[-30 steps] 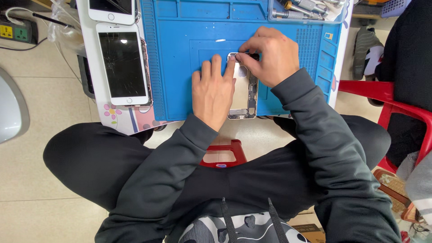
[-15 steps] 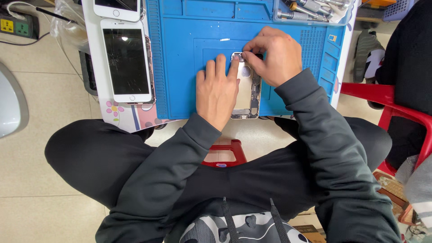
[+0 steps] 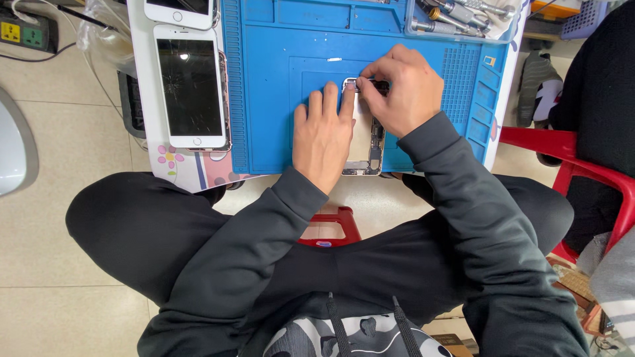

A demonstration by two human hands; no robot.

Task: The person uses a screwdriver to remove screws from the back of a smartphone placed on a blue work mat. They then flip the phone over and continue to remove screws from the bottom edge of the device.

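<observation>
An opened phone body (image 3: 366, 142) with its insides showing lies on a blue work mat (image 3: 278, 86). My left hand (image 3: 323, 135) rests flat on its left side, the forefinger reaching to the top corner. My right hand (image 3: 402, 87) is bent over the top end, thumb and forefinger pinched at a small part there. What they pinch is too small to make out. A white phone with a cracked dark screen (image 3: 190, 87) lies left of the mat.
A second white phone (image 3: 180, 12) lies above the first one. Screwdrivers (image 3: 456, 14) fill a tray at the mat's top right. A power strip (image 3: 26, 33) sits on the floor far left, a red stool (image 3: 331, 228) under me, a red chair (image 3: 569, 172) to the right.
Both hands stay on the opened phone. The right fingers have shifted a little at its top end, and the view has drifted slightly.
</observation>
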